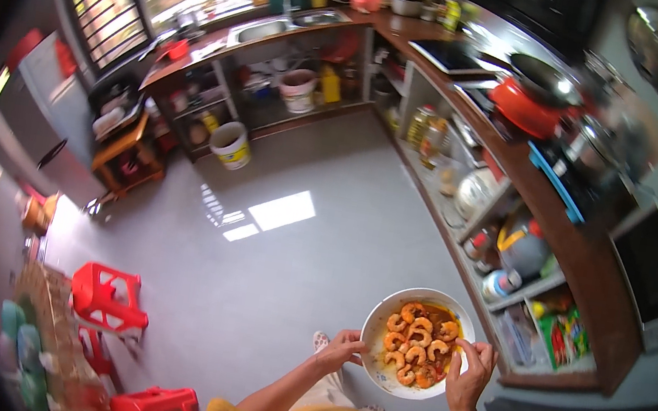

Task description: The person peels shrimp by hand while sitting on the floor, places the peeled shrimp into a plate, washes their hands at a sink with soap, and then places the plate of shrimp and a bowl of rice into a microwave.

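Observation:
A white bowl [374, 377] is held in front of my body, above the grey floor. Several cooked shrimp [419, 336] lie in it in a reddish-brown sauce [432, 314]. My left hand [342, 348] grips the rim on the left side, its thumb on top. On the right side, my right hand [471, 371] holds the opposite rim, with the index finger and thumb at the edge. Part of the rim is hidden behind the right hand's fingers.
Along the right runs a brown counter [578, 264] with a red pan [525, 107] and a microwave [655, 264]. Red plastic stools [111, 299] stand at the left. A white bucket [231, 145] sits on the floor below the sink [260, 31]. A refrigerator [52, 116] is at the far left.

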The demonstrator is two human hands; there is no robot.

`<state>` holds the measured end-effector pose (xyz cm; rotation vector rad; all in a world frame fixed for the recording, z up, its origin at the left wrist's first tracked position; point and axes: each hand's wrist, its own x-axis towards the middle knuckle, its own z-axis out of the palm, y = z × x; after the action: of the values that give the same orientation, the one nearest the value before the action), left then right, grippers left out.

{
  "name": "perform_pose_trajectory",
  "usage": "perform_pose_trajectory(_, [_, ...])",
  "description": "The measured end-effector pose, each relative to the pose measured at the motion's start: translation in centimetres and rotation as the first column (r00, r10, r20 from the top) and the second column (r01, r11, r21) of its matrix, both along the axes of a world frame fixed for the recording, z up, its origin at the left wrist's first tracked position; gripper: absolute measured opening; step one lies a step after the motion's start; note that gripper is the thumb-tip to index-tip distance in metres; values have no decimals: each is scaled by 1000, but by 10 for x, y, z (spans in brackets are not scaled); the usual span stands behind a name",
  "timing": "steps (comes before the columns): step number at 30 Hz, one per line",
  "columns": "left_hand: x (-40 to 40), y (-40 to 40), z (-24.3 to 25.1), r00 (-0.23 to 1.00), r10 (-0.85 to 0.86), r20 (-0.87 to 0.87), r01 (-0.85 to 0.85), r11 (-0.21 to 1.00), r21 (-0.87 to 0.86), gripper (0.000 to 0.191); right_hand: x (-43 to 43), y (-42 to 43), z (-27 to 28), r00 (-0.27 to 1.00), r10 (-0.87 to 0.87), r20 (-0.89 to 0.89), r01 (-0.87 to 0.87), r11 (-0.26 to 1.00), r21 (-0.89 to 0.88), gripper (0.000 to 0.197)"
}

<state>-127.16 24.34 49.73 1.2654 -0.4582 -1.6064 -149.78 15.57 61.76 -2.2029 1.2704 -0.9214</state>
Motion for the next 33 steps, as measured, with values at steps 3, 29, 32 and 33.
perform_pose_trajectory(3, [54,10,1,981,191,30,-193,980,40,21,62,-30,-12,994,56,-92,-65,993,-103,23])
perform_pose_trajectory(29, [559,-78,35,474,880,29,-879,474,-48,26,676,-356,-28,859,484,-165,-459,872,168,35])
perform_pose_trajectory(32, [608,-85,45,389,921,16,-920,389,-35,28,785,-376,-9,794,605,-68,-581,786,211,37])
perform_pose_trajectory(33, [626,-90,47,354,935,-3,-935,353,-38,30,822,-382,-4,788,613,-66,-591,781,200,37])
